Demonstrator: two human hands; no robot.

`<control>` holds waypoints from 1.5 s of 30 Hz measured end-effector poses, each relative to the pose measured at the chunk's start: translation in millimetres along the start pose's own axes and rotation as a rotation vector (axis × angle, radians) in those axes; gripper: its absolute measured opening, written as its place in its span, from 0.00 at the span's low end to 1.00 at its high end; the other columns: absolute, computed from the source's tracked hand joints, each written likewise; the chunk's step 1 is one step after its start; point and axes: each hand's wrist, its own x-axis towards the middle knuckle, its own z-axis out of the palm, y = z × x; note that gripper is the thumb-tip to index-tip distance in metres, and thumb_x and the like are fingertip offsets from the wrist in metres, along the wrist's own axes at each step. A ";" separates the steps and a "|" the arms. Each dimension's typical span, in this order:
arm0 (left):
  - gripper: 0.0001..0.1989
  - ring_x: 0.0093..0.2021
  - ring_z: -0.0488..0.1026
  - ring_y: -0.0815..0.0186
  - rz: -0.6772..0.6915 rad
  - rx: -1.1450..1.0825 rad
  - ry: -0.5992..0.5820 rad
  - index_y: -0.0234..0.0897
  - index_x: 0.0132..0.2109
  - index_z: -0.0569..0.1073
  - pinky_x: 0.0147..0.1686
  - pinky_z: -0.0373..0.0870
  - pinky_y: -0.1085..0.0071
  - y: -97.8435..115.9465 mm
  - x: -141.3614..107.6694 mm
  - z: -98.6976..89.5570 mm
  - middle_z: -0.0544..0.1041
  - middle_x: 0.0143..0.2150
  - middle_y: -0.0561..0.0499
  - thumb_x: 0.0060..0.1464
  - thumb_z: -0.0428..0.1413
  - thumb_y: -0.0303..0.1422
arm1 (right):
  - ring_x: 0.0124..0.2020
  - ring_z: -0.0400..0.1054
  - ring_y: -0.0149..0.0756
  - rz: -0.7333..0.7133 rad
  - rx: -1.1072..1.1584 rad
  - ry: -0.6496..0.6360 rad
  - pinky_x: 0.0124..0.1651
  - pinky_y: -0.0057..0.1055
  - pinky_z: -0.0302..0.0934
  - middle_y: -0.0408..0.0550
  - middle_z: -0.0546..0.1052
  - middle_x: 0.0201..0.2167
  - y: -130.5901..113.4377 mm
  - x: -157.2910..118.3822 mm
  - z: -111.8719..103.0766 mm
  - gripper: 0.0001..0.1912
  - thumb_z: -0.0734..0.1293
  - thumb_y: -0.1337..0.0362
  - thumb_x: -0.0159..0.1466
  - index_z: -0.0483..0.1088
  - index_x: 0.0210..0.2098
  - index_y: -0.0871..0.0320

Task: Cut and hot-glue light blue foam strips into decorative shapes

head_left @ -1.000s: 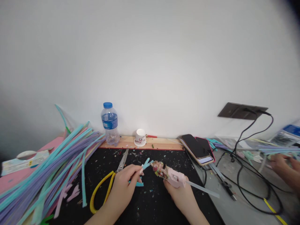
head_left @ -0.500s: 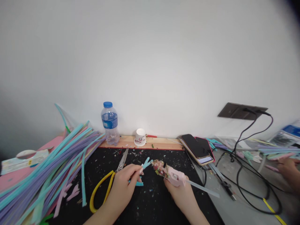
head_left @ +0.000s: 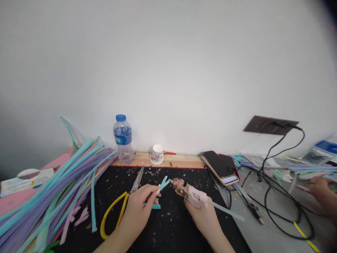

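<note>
Between thumb and fingers, my left hand (head_left: 143,202) pinches a short light-blue pipe cleaner piece (head_left: 164,183) whose forked end points up to the right. Another short blue piece (head_left: 156,206) shows just under those fingers. My right hand (head_left: 201,216) is wrapped round a pink hot glue gun (head_left: 197,197), its nozzle end crusted with coloured scraps and a clear glue stick (head_left: 228,211) poking out behind. The nozzle tip is right beside the forked end; whether they touch I cannot tell. Yellow-handled scissors (head_left: 116,211) lie open left of my left hand.
A large bundle of pastel pipe cleaners (head_left: 71,182) covers the left. Along the wall stand a water bottle (head_left: 123,138) and a paper cup (head_left: 157,154). Phones (head_left: 219,165) lie right of the black mat (head_left: 168,232). Farther right are black cables (head_left: 268,196) and another person's hand (head_left: 322,193).
Both my hands hold nearly the same pose. The glue gun's nozzle sits very slightly farther right from the blue fork. At the far right, the other person's hand has shifted a little left.
</note>
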 end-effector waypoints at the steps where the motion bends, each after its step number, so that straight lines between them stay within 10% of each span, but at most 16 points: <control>1: 0.11 0.27 0.71 0.67 -0.002 -0.001 0.000 0.38 0.32 0.72 0.30 0.65 0.73 0.0 -0.2 0.0 0.73 0.25 0.54 0.58 0.46 0.28 | 0.19 0.63 0.32 0.008 -0.007 0.006 0.22 0.23 0.57 0.44 0.70 0.16 0.4 0.3 -0.1 0.09 0.59 0.67 0.54 0.69 0.22 0.61; 9: 0.10 0.27 0.72 0.66 0.000 -0.008 0.017 0.39 0.33 0.72 0.29 0.66 0.73 -1.1 0.4 0.2 0.73 0.25 0.55 0.58 0.47 0.28 | 0.16 0.59 0.30 0.137 0.080 0.126 0.20 0.24 0.57 0.41 0.67 0.14 1.2 3.2 -2.1 0.08 0.61 0.66 0.53 0.67 0.20 0.60; 25: 0.10 0.27 0.72 0.66 0.016 0.025 0.019 0.39 0.33 0.72 0.29 0.66 0.72 0.2 0.0 -0.6 0.72 0.24 0.55 0.58 0.47 0.29 | 0.17 0.54 0.26 0.021 0.110 -0.041 0.19 0.22 0.50 0.37 0.57 0.15 -8.5 -5.3 4.7 0.11 0.62 0.67 0.50 0.54 0.16 0.56; 45: 0.11 0.27 0.72 0.66 -0.002 0.013 0.005 0.38 0.33 0.72 0.29 0.65 0.73 3.6 -0.4 0.2 0.73 0.25 0.54 0.58 0.46 0.29 | 0.15 0.65 0.32 -0.098 0.121 -0.006 0.15 0.26 0.58 0.44 0.69 0.14 -8.7 -8.8 -1.4 0.10 0.66 0.65 0.52 0.65 0.16 0.49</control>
